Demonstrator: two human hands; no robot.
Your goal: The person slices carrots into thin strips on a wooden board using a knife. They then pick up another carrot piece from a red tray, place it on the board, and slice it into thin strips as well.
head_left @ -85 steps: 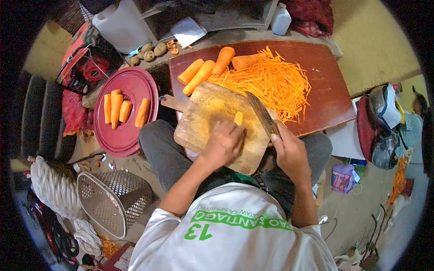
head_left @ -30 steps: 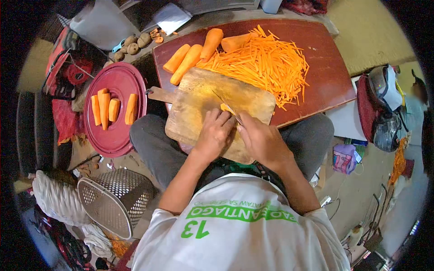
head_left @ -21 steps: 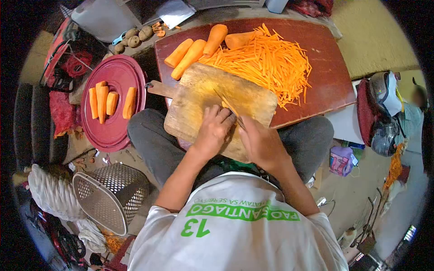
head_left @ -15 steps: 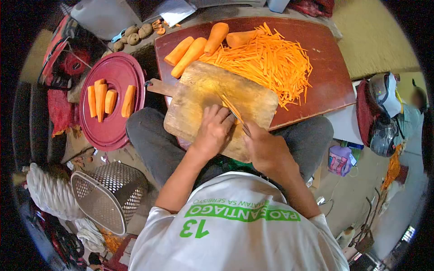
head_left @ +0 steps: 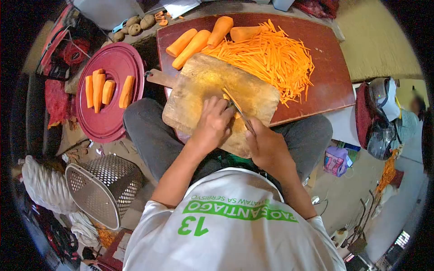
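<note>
A worn wooden cutting board (head_left: 192, 92) lies tilted across my lap and the edge of the red table. My left hand (head_left: 213, 121) presses down on it with curled fingers, holding a carrot piece (head_left: 237, 115) that is mostly hidden. In my right hand (head_left: 267, 143) is a knife (head_left: 244, 118), its blade on the board close beside my left fingertips. A thin carrot slice (head_left: 229, 94) shows along the blade. Beyond the board spreads a heap of carrot strips (head_left: 275, 61), next to several whole peeled carrots (head_left: 192, 49).
The red table (head_left: 327, 67) holds the carrots and strips. At left, a round red lid (head_left: 113, 122) carries several carrots (head_left: 97, 90). A perforated basket (head_left: 101, 187) stands on the floor below it. Brown round vegetables (head_left: 134, 28) sit at the back left.
The whole view has shifted slightly. My hands stay at nearly the same place on the board, with the knife blade and left fingers moved only a little.
</note>
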